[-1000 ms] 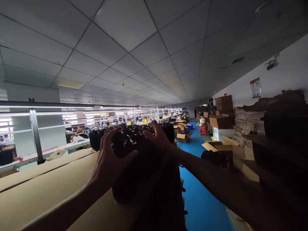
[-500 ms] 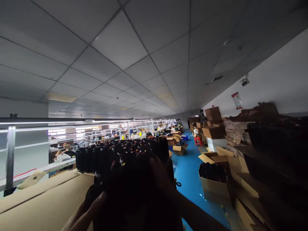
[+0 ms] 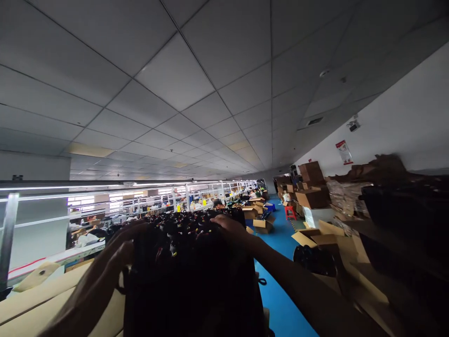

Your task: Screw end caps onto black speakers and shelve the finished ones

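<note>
A tall, very dark mass of black parts (image 3: 189, 281) fills the lower middle of the view. Across its top show many small ends in red, white and yellow, which look like wire tips. My left hand (image 3: 126, 243) grips the left side of the mass near its top edge, fingers stretching forward and thumb toward me. My right hand (image 3: 228, 223) curls over the top right, its fingertips among the coloured ends. Shadow hides where most of the fingers meet the black parts. Their exact kind is too dark to make out.
Cardboard flaps (image 3: 52, 299) lie at lower left, beside a white bench (image 3: 56, 262). A blue floor aisle (image 3: 277, 281) runs ahead on the right. Open cartons (image 3: 263, 226), a red stool (image 3: 290, 212) and a carton holding black parts (image 3: 315, 260) line it.
My left hand has moved forward and up along the left side of the black mass. My right hand has risen slightly onto its top. The view has tipped up a little.
</note>
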### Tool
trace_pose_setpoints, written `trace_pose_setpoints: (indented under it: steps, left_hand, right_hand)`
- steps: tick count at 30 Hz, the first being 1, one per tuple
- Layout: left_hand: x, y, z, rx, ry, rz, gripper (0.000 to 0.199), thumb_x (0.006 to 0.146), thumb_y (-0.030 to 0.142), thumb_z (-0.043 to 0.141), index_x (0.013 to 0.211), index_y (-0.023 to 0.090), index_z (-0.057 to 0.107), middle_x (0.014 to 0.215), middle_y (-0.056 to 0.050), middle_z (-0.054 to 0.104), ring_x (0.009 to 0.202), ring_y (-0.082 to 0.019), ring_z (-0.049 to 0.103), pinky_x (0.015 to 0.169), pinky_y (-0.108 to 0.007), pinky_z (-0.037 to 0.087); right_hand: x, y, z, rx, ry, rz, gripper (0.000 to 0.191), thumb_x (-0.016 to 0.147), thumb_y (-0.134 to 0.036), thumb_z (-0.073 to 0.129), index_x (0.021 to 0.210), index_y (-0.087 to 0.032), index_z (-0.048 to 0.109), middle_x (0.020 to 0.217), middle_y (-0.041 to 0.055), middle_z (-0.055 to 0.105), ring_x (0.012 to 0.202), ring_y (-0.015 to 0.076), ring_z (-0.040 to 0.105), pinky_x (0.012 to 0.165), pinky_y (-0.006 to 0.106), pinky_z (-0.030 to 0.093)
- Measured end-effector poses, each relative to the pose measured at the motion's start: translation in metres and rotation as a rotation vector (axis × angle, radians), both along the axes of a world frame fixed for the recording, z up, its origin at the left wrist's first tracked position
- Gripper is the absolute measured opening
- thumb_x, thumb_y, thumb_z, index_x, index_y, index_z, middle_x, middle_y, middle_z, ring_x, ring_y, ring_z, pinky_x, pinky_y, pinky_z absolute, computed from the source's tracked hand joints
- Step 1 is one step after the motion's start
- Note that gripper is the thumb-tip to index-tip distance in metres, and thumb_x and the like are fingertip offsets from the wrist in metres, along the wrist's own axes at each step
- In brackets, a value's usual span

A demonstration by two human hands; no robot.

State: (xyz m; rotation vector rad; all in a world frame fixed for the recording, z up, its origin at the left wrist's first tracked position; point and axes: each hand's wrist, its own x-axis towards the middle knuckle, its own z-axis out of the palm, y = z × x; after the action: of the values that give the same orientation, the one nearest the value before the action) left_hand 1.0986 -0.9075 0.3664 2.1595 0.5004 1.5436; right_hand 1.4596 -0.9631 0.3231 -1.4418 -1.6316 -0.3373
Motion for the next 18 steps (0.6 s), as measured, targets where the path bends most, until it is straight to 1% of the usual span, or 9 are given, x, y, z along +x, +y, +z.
trace_pose_setpoints:
  steps: [2,4,6,9,11,13,15,16,18]
  left_hand:
    - [0.007,-0.02,0.022,0.16,0.101,0.018,0.046,0.091,0.075,0.05,0.115,0.046,0.074,0.133,0.007,0.074,0.129,-0.036,0.064,0.115,-0.056,0.047]
    - [0.022,-0.04,0.041,0.294,0.317,0.062,0.045,0.086,0.071,0.059,0.115,0.04,0.074,0.125,0.002,0.077,0.116,-0.036,0.07,0.1,-0.052,0.055]
    - [0.044,-0.056,0.051,0.426,0.567,0.071,0.044,0.088,0.067,0.058,0.116,0.036,0.072,0.121,-0.001,0.077,0.105,-0.032,0.073,0.09,-0.048,0.058]
    - [0.083,-0.069,0.049,0.581,0.873,0.109,0.046,0.092,0.06,0.057,0.127,0.031,0.068,0.128,-0.006,0.074,0.109,-0.032,0.073,0.094,-0.048,0.057]
    - [0.106,-0.069,0.041,0.622,0.983,0.159,0.055,0.09,0.054,0.063,0.135,0.023,0.065,0.135,-0.013,0.07,0.119,-0.038,0.069,0.1,-0.054,0.056]
    - [0.122,-0.065,0.035,0.639,1.026,0.213,0.066,0.087,0.049,0.067,0.142,0.012,0.06,0.14,-0.023,0.067,0.127,-0.045,0.064,0.101,-0.06,0.055]
    - [0.131,-0.06,0.032,0.651,1.071,0.266,0.067,0.089,0.046,0.067,0.143,0.006,0.058,0.135,-0.028,0.068,0.122,-0.048,0.067,0.096,-0.062,0.057]
    - [0.133,-0.058,0.031,0.657,1.096,0.288,0.064,0.091,0.044,0.067,0.14,0.005,0.06,0.13,-0.028,0.07,0.116,-0.047,0.07,0.093,-0.061,0.058]
    - [0.135,-0.056,0.032,0.673,1.139,0.32,0.051,0.094,0.041,0.067,0.133,0.008,0.064,0.124,-0.023,0.073,0.107,-0.04,0.075,0.09,-0.058,0.06]
  right_hand:
    - [0.0,0.001,0.004,-0.03,-0.038,-0.03,0.032,0.103,-0.043,0.065,0.125,-0.02,0.068,0.133,0.0098,0.066,0.12,0.0272,0.064,0.106,0.053,0.049]
    - [-0.002,0.0,0.007,-0.046,-0.052,-0.067,0.03,0.102,-0.042,0.066,0.122,-0.019,0.068,0.131,0.0095,0.066,0.119,0.0271,0.064,0.105,0.053,0.05]
    - [-0.005,-0.001,0.01,-0.056,-0.051,-0.102,0.03,0.102,-0.042,0.066,0.12,-0.018,0.068,0.129,0.0092,0.067,0.118,0.0269,0.064,0.104,0.052,0.051]
    - [-0.009,-0.003,0.014,-0.077,-0.038,-0.144,0.031,0.102,-0.043,0.066,0.121,-0.018,0.067,0.127,0.009,0.067,0.115,0.0265,0.065,0.101,0.051,0.052]
    - [-0.01,-0.002,0.016,-0.089,-0.031,-0.164,0.031,0.102,-0.042,0.067,0.121,-0.018,0.067,0.126,0.0089,0.067,0.114,0.0262,0.066,0.1,0.051,0.053]
    - [-0.01,0.0,0.017,-0.094,-0.024,-0.175,0.029,0.102,-0.041,0.067,0.12,-0.018,0.068,0.125,0.0087,0.068,0.114,0.0259,0.066,0.1,0.05,0.054]
    - [-0.01,0.003,0.017,-0.09,-0.013,-0.179,0.028,0.102,-0.04,0.067,0.12,-0.018,0.068,0.124,0.0085,0.068,0.112,0.0253,0.067,0.099,0.049,0.055]
    - [-0.01,0.004,0.017,-0.087,-0.007,-0.177,0.028,0.102,-0.04,0.067,0.12,-0.018,0.068,0.124,0.0084,0.068,0.112,0.0251,0.067,0.098,0.049,0.055]
    - [-0.009,0.004,0.017,-0.085,0.001,-0.162,0.028,0.102,-0.039,0.068,0.12,-0.018,0.068,0.124,0.0084,0.068,0.112,0.0251,0.067,0.098,0.049,0.055]
